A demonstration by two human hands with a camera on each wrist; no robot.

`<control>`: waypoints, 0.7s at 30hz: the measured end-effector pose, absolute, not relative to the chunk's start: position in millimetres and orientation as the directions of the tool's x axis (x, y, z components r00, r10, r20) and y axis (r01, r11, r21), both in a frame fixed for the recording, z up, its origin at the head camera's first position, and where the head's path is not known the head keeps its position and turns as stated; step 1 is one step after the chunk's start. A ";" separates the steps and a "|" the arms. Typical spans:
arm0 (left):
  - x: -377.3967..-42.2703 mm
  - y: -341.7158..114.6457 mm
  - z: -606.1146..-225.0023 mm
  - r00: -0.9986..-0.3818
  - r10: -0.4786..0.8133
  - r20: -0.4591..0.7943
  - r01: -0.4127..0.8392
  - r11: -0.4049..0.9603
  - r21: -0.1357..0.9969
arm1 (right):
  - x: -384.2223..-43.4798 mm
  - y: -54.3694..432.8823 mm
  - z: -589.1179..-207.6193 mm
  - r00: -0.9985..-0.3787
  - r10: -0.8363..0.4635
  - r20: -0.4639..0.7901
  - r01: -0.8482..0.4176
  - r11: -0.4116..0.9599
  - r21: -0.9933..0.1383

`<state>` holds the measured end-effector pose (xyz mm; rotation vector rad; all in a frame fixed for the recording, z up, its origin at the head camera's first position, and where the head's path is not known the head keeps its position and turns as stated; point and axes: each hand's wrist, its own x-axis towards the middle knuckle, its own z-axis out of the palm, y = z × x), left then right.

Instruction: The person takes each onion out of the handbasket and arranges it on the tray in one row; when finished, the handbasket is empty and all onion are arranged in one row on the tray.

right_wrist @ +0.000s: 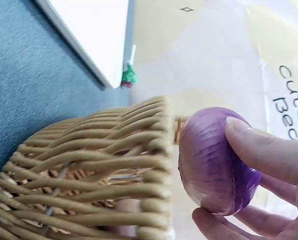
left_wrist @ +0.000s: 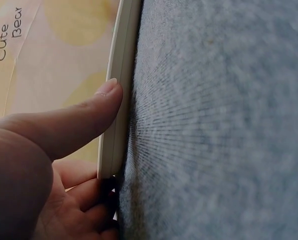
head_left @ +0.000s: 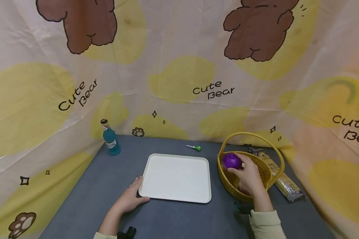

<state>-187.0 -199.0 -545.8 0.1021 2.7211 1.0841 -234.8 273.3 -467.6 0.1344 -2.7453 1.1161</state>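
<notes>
My right hand [head_left: 247, 174] grips a purple onion [head_left: 232, 161] just above the near-left rim of a yellow wicker basket [head_left: 264, 166] with a hoop handle. The right wrist view shows the onion [right_wrist: 216, 167] pinched between thumb and fingers beside the basket's woven wall [right_wrist: 104, 165]. A white rectangular tray [head_left: 177, 177] lies flat at the table's middle. At the tray's near-left corner rests my left hand [head_left: 132, 196]. In the left wrist view its thumb [left_wrist: 84, 120] presses against the tray's edge [left_wrist: 120, 65], with the fingers lower down by the tray's corner.
A blue bottle [head_left: 110, 138] stands at the far left of the grey table [head_left: 86, 199]. A green lollipop [head_left: 196, 148] lies behind the tray. A long wrapped packet [head_left: 282, 181] lies right of the basket. Printed cloth walls close in three sides.
</notes>
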 end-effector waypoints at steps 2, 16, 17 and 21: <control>-186.8 -199.6 -545.9 -0.975 0.140 -0.173 -0.017 0.728 0.686 | -232.2 271.6 -463.6 -0.981 -0.017 0.193 -0.150 0.701 -0.697; -188.4 -201.0 -546.6 -0.973 0.139 -0.185 -0.026 0.729 0.684 | -220.1 257.1 -442.1 -0.974 -0.029 0.224 -0.196 0.602 -0.774; -188.6 -200.7 -546.4 -0.973 0.138 -0.186 -0.027 0.729 0.684 | -219.3 255.4 -440.6 -0.972 -0.032 0.231 -0.204 0.601 -0.773; -188.9 -200.3 -547.0 -0.973 0.135 -0.189 -0.031 0.732 0.681 | -217.3 248.9 -436.3 -0.967 -0.045 0.250 -0.227 0.596 -0.770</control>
